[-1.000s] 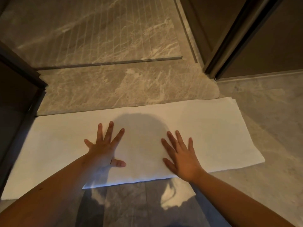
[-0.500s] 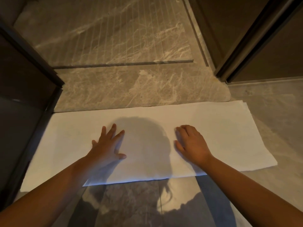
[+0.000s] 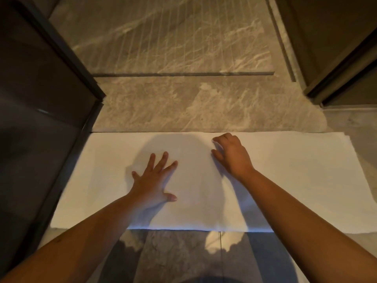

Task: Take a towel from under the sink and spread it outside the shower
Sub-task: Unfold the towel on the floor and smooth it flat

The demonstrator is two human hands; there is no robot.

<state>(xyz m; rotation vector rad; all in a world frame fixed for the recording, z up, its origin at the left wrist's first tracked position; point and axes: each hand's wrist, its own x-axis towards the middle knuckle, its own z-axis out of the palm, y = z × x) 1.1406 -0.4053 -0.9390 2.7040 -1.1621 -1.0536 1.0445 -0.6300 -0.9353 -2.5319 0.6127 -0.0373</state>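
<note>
A white towel lies spread flat on the marble floor, its far edge along the raised shower threshold. My left hand rests palm down on the towel's middle, fingers spread. My right hand sits further forward near the towel's far edge, its fingers curled down against the cloth. Whether those fingers pinch the fabric I cannot tell. A head shadow falls on the towel between the hands.
The grooved shower floor lies beyond a dark drain slot. A dark glass panel with a black frame stands at left, touching the towel's left end. A dark door frame rises at right.
My right hand has slid forward to the towel's far edge and its fingers have curled. My left hand has shifted slightly forward, still flat. The view has moved closer to the towel.
</note>
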